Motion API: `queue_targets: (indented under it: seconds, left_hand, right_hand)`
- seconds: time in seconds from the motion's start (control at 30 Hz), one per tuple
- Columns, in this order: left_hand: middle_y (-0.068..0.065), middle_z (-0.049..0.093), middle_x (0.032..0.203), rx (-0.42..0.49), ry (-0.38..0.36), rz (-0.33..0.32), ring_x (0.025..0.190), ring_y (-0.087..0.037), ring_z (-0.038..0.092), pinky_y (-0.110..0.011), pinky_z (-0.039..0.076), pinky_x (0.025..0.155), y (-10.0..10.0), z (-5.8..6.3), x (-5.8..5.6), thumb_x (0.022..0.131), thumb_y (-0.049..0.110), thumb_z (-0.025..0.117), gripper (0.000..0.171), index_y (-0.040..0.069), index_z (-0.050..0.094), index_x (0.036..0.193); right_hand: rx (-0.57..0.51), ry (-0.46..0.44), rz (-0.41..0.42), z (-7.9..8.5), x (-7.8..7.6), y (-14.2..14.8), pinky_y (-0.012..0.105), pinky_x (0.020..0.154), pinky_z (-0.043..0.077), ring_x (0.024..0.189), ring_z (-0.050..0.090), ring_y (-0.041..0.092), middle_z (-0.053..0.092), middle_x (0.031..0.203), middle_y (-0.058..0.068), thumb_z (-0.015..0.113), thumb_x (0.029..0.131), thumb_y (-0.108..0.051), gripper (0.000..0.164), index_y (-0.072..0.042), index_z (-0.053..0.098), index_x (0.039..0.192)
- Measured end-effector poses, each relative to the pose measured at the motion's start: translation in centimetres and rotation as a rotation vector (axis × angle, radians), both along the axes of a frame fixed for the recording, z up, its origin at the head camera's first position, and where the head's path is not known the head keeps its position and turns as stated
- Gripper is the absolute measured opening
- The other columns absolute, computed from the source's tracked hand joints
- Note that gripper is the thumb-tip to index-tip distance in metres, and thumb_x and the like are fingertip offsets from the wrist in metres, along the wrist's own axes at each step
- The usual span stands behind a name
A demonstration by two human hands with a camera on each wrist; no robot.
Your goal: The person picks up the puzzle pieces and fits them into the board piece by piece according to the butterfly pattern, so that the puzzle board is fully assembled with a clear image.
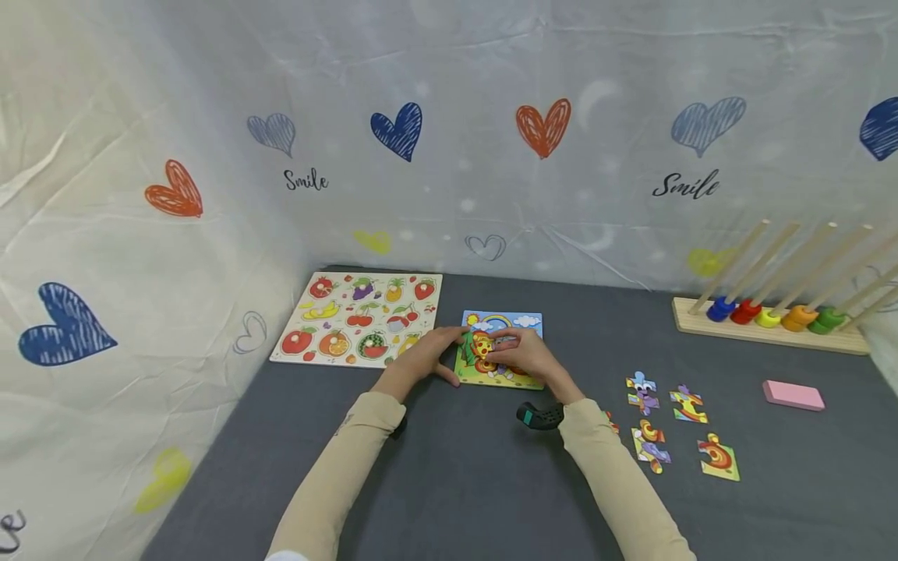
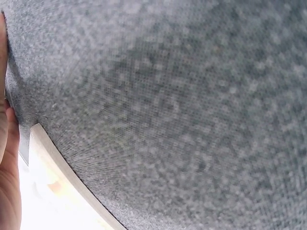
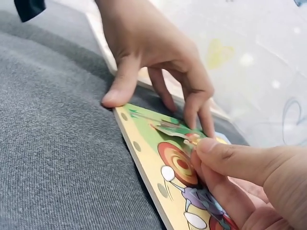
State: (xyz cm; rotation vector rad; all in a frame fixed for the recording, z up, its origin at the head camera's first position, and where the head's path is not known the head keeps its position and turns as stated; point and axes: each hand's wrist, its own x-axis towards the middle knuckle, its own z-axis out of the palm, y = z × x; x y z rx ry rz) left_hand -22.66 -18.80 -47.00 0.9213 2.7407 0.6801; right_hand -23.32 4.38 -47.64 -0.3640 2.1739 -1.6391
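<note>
A small picture puzzle board [image 1: 522, 320] with a rainbow and cartoon figures lies on the dark table between both hands. My right hand [image 1: 525, 354] pinches a puzzle piece [image 3: 173, 132] between thumb and fingers, tilted over the left part of the board. At the board's left side is my left hand [image 1: 426, 352], fingers spread. In the right wrist view, its thumb is down at the near corner and its fingertips reach the far part of that edge. The left wrist view shows mostly grey tablecloth [image 2: 172, 105], with part of that hand at its border.
Several loose puzzle pieces [image 1: 642, 392] lie right of the right forearm, one partly hidden by the sleeve. Beyond them is a pink block [image 1: 793, 395]. A wooden peg stand [image 1: 772, 328] with coloured rings stands back right. A fruit puzzle board [image 1: 351, 331] lies behind the left hand.
</note>
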Motion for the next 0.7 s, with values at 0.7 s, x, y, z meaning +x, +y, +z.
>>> queue_targets:
  seconds: [0.7]
  left_hand:
    - [-0.016, 0.060, 0.122, 0.004, 0.007, 0.007, 0.128, -0.033, 0.046, -0.043, 0.033, 0.110, 0.0, -0.1, 0.0, 0.068, 0.028, 0.086, 0.096, -0.004, 0.036, 0.144]
  right_hand:
    - [0.190, 0.166, -0.128, -0.2, -0.2, -1.4, 0.024, 0.055, 0.049, 0.061, 0.062, 0.012, 0.071, 0.081, 0.006, 0.078, 0.082, -0.018, 0.037, -0.002, 0.071, 0.114]
